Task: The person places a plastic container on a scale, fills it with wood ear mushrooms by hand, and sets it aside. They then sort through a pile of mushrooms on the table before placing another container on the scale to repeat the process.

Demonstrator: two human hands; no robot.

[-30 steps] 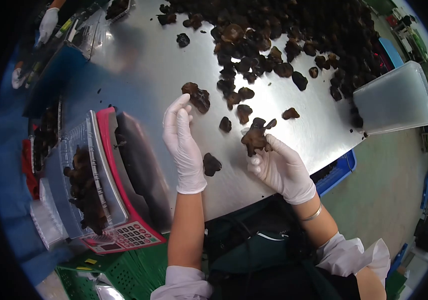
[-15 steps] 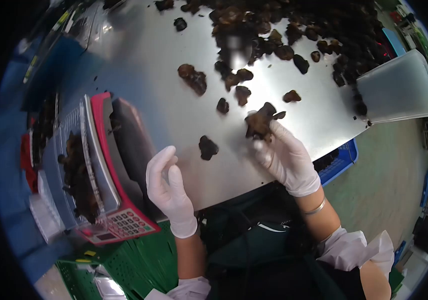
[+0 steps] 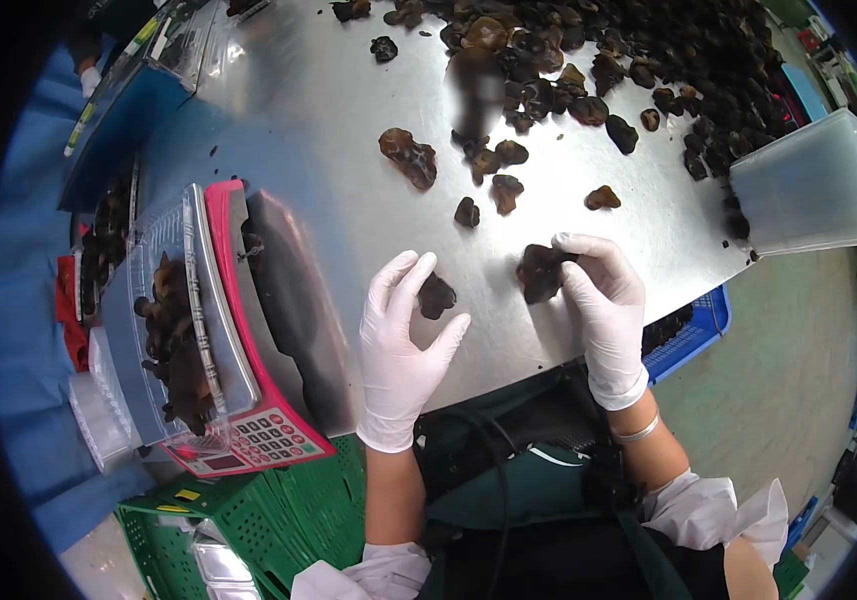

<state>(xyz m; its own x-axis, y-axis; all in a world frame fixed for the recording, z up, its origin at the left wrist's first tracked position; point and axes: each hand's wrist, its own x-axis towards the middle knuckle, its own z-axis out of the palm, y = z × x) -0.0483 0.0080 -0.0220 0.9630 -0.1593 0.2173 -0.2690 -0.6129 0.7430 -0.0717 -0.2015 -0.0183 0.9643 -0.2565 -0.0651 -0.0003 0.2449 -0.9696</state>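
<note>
Between the thumb and fingers of my gloved right hand [image 3: 609,310] is a dark brown wood ear mushroom [image 3: 541,273], held above the metal table [image 3: 349,240]. My gloved left hand [image 3: 404,350] is open, thumb apart from the fingers, around a smaller wood ear piece [image 3: 437,297]. Its fingertips overlap that piece's left edge. A few loose pieces lie just beyond my hands, among them one small piece [image 3: 467,212] and a larger one [image 3: 409,158].
A pink scale [image 3: 269,440] on the left carries a clear plastic tray [image 3: 154,340] with wood ears in it. A large wood ear heap [image 3: 649,40] covers the far right. A translucent container [image 3: 809,185] sits at the right edge; blue [image 3: 714,325] and green crates [image 3: 279,520] stand below.
My left hand has moved right and forward to the small piece on the table. My right hand still holds its mushroom, now turned and slightly further right. The view has shifted a little.
</note>
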